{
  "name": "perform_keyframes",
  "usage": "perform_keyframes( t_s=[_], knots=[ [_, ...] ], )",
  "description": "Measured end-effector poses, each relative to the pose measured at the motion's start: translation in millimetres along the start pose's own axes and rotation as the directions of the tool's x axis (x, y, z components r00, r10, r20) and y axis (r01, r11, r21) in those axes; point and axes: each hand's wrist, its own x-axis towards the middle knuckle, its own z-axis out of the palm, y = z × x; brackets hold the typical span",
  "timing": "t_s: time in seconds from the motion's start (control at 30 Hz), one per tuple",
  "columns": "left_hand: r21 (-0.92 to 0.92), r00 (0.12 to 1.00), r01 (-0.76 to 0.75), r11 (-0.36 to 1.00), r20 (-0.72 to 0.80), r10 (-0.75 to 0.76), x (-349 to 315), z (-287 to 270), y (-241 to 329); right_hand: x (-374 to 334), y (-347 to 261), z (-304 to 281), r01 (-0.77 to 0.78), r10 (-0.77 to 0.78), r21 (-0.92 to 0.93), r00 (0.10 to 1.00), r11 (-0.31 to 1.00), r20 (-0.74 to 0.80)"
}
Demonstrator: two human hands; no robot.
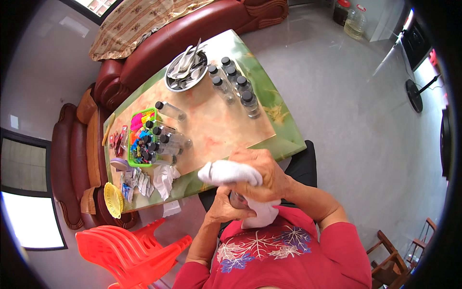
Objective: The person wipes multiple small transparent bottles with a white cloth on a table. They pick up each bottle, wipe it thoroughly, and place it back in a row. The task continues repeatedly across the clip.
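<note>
Close to my chest, my left hand (226, 206) is wrapped around what looks like a clear bottle (237, 199), mostly hidden by fingers and cloth. My right hand (263, 174) grips a white cloth (230, 173) against the bottle's upper part. One end of the cloth sticks out to the left, and another part hangs down by my red shirt. On the table, several clear bottles with black caps (246, 98) stand at the far right. More such bottles (169, 139) are clustered beside a green basket (131, 156) of small colourful items, with a single bottle (172, 111) just beyond.
A metal bowl of spoons (179, 89) sits at the back of the marbled table (284, 120). Crumpled white tissue (165, 182), small packets (142, 181) and a yellow basket (113, 200) lie near the left edge. A red plastic chair (127, 250) stands at lower left.
</note>
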Motion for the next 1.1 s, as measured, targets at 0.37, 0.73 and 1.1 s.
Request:
perform_keyframes(
  t_s=[0.37,0.73,1.1],
  knots=[
    [0.429,0.846,-0.142,0.892,-0.415,0.335,3.0,6.3,-19.5,1.8,18.1,16.9,-0.338,0.452,0.362,0.84,0.869,-0.3],
    [0.781,0.767,-0.274,0.561,-0.174,0.618,12.4,-27.4,-41.4,-23.1,16.7,51.0,0.143,-0.34,-0.771,0.935,0.62,-0.099],
    [0.017,0.763,-0.335,0.942,-0.581,0.282,9.9,-17.5,-25.2,-8.3,37.4,54.7,0.222,-0.326,-0.658,0.945,0.719,-0.038]
  ],
)
